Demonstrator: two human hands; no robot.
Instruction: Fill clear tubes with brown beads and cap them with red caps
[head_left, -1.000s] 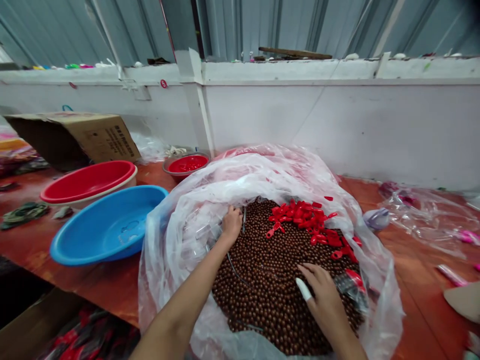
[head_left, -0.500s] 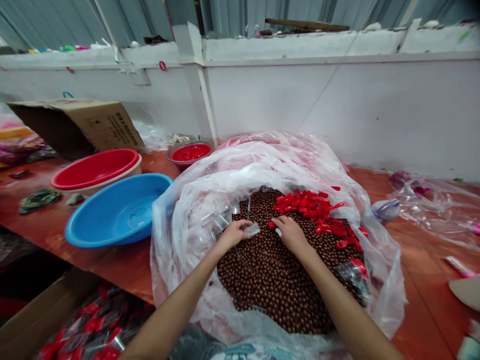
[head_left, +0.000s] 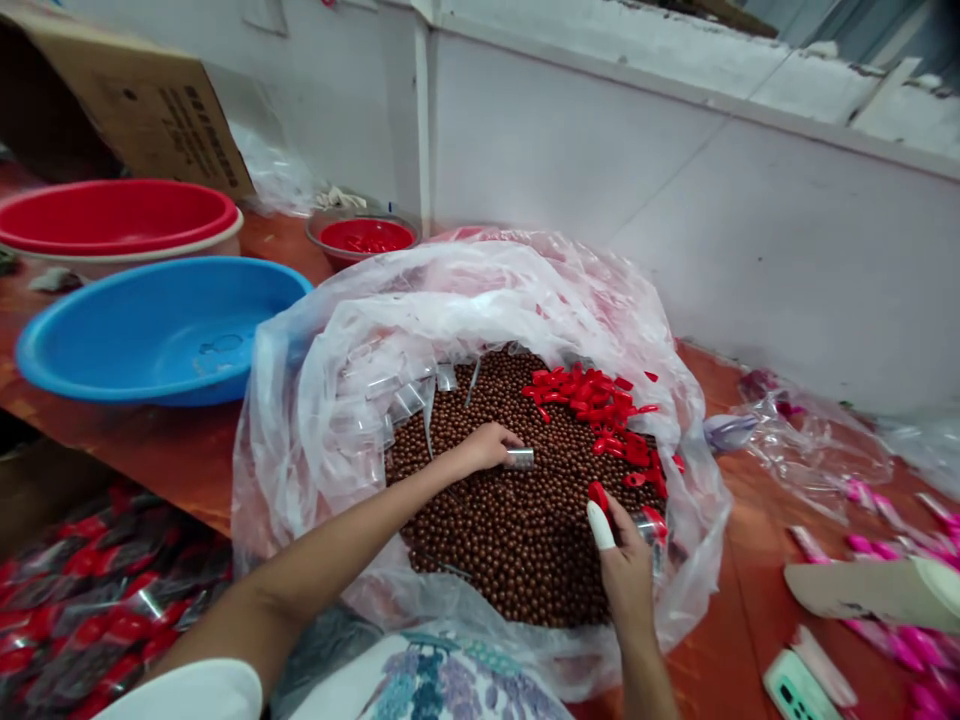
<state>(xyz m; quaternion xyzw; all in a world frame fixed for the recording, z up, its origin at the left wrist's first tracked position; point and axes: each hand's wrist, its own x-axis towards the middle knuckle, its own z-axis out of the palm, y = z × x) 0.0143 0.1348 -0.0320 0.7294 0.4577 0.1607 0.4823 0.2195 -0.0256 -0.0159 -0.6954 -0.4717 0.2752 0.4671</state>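
Two hands show in the head view; the left hand (head_left: 487,447) grasps a clear tube (head_left: 520,458), which juts rightward from that grip over brown beads (head_left: 525,540); the right hand (head_left: 626,545) pinches a red piece (head_left: 597,494), right of the left grip and nearer the body; the step appears to be holding both parts ready, apart; the next move likely calls for a light, steady hold; the tube looks transparent, cylindrical, lying sideways; its contents cannot be told.
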